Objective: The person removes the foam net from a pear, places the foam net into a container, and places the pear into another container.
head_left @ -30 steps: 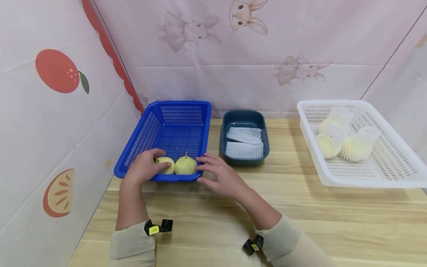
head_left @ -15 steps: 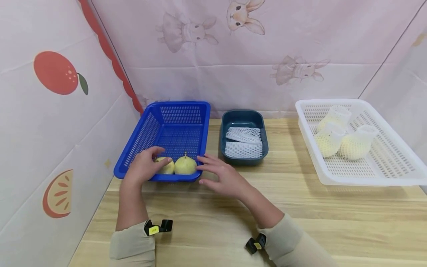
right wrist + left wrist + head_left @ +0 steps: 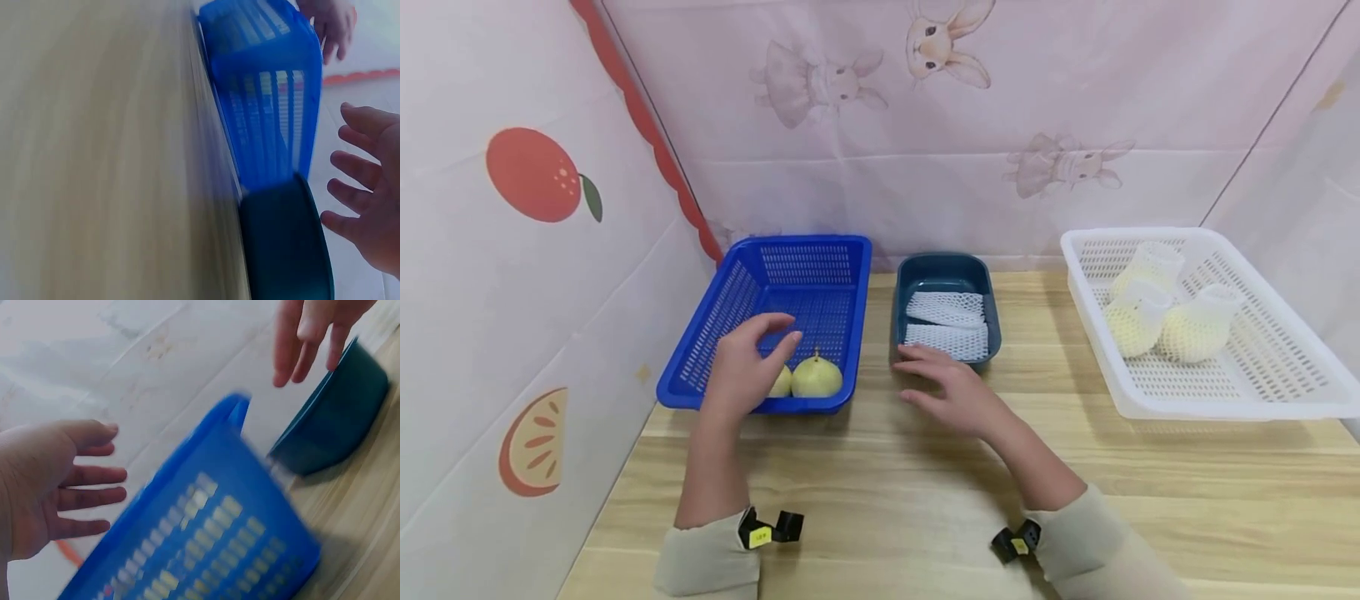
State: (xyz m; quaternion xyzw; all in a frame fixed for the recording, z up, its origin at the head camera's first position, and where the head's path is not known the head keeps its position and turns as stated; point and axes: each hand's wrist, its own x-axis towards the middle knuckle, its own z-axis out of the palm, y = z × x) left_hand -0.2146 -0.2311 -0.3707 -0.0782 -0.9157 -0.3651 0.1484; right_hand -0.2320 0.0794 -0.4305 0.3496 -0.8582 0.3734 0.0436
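I watch the left hand [image 3: 747, 367], fingers apart, holding nothing, above the blue basket [image 3: 862, 321]; the two pears [image 3: 817, 378] lie inside its near end. My right hand [image 3: 953, 390], also spread, is at the teal tray [image 3: 946, 268] with white foam nets [image 3: 951, 340]. I should pinch only one net, softly, by its edge.

A wide lane crosses the table [image 3: 1037, 342] between green tray [image 3: 944, 272] and white basket [image 3: 1240, 410], a narrower slot parts tray from blue basket [image 3: 820, 300], and 2 pears [image 3: 817, 377], 1 partly hidden and perhaps touching the other, block that basket's near right corner.
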